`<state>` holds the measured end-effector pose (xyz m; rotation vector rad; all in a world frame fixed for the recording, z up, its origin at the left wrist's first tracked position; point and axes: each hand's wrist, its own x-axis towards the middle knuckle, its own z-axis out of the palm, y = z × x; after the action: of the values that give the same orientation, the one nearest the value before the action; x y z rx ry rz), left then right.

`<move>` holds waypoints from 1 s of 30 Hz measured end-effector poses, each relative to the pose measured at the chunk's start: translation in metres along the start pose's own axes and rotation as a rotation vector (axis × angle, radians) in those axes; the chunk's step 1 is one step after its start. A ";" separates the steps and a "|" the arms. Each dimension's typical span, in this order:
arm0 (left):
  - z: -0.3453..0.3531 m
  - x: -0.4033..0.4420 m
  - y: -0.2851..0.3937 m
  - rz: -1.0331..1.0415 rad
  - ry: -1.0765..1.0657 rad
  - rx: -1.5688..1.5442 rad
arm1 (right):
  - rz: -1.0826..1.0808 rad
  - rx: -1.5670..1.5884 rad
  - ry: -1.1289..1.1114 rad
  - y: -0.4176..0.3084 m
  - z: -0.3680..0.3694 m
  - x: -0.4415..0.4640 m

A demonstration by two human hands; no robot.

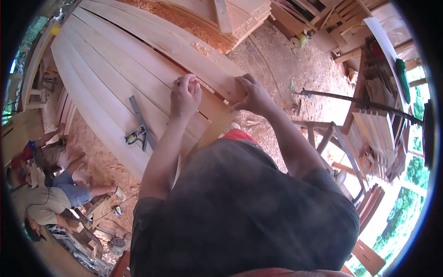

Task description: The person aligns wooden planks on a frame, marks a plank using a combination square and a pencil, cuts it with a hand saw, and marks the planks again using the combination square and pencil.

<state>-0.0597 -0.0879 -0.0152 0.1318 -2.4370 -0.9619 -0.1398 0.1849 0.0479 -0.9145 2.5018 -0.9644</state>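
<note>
Long pale wooden planks (110, 69) lie side by side in front of me, narrowing toward the far left. My left hand (186, 96) is over the planks near a dark gap, its fingers curled together; whatever they may hold is too small to make out. At the near end of the outer right plank (203, 55), my right hand (253, 96) grips the board's edge, fingers on the wood and thumb lower down. A combination square (140, 127) with a metal blade rests on the planks left of my left forearm.
Wood shavings (272, 60) cover the floor. Stacked boards (244, 23) stand beyond the planks. A long bar clamp (360, 101) and a wooden stand (327, 138) are at the right. Two other people (69, 189) are low at the left among wood pieces.
</note>
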 end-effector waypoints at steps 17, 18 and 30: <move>-0.057 -0.029 0.089 -0.587 -0.323 -0.895 | -0.027 0.166 0.170 -0.056 0.017 -0.057; -0.052 -0.036 0.098 -0.655 -0.353 -1.017 | -0.083 0.200 0.121 -0.069 0.028 -0.061; -0.105 -0.061 0.090 -0.288 -0.589 -0.555 | -0.001 0.350 0.200 -0.116 0.050 -0.068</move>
<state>0.0532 -0.0691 0.0834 -0.0018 -2.5720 -2.0045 -0.0125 0.1390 0.0943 -0.7390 2.3721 -1.5000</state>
